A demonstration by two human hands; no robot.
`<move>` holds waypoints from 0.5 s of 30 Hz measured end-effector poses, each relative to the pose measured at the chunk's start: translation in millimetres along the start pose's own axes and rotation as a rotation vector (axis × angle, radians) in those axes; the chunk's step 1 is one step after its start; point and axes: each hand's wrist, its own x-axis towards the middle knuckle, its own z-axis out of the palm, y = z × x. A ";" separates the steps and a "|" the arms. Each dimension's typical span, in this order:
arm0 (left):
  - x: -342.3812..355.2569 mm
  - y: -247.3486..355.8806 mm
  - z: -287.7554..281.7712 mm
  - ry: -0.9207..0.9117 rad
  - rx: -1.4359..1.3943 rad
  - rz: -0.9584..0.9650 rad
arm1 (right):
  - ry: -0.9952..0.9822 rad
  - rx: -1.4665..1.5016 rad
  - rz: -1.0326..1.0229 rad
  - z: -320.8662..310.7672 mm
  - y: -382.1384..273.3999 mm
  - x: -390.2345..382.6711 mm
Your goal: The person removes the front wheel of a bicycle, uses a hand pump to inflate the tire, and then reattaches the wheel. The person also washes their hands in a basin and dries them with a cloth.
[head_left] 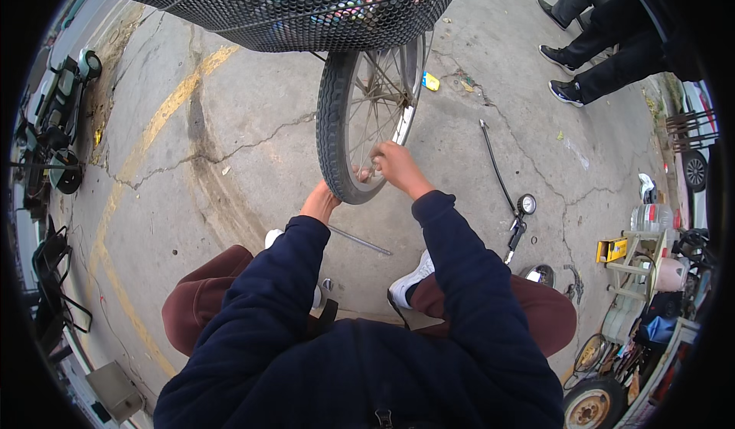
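Note:
A bicycle wheel (331,122) with a black knobbly tyre and thin spokes stands upright before me, below a black mesh basket (253,34). My left hand (321,201) is closed around the lower part of the wheel from the left. The tyre hides much of it, and some fingertips show between the spokes near the rim. On the wheel's right side, my right hand (398,167) is bent into a pinch close to the lower rim. What lies between its fingertips is too small to make out. A thin metal rod (360,241) lies on the ground just beneath.
To the right lies a tyre inflator gauge (526,204) with its black hose (498,165). A round shiny object (539,275) is beside my right knee. Farther right are a step stool (639,264) and piled tools. People's legs (612,73) show at upper right; scooters (61,122) stand left.

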 end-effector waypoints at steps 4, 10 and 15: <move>-4.7 7.8 -4.1 0.033 -0.034 -0.034 | -0.042 0.039 -0.008 0.6 -2.9 10.0; 0.9 -2.7 -8.1 -0.024 -0.016 0.022 | -0.122 0.095 0.039 -9.4 -4.2 13.1; 2.6 -5.1 -8.5 -0.020 0.009 0.020 | -0.105 0.126 0.045 -8.3 -5.2 15.5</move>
